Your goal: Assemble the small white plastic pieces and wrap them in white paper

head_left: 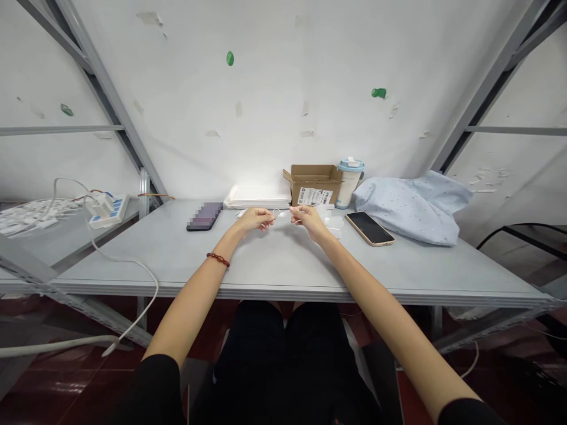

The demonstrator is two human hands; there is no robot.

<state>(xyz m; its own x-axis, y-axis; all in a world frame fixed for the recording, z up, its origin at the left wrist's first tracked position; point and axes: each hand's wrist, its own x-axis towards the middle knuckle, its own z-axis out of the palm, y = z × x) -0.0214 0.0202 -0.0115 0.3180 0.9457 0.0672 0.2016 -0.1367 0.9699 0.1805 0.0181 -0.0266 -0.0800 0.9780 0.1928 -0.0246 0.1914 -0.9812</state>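
Observation:
Both my hands are stretched out over the middle of the grey table (pixel 283 265). My left hand (pixel 253 219), with a red bead bracelet on its wrist, is closed in a pinch on one end of a small clear item (pixel 278 213). My right hand (pixel 307 220) pinches the other end of the same item. The item is thin, see-through and too small to name. A small clear plastic box (pixel 333 224) lies on the table just right of my right hand.
A phone (pixel 370 228) lies right of the hands, a dark blurred device (pixel 204 216) left. Behind stand white trays (pixel 257 197), an open cardboard box (pixel 312 183), a lidded cup (pixel 349 182) and a pale blue cloth (pixel 411 206). A power strip (pixel 107 210) with cable sits left.

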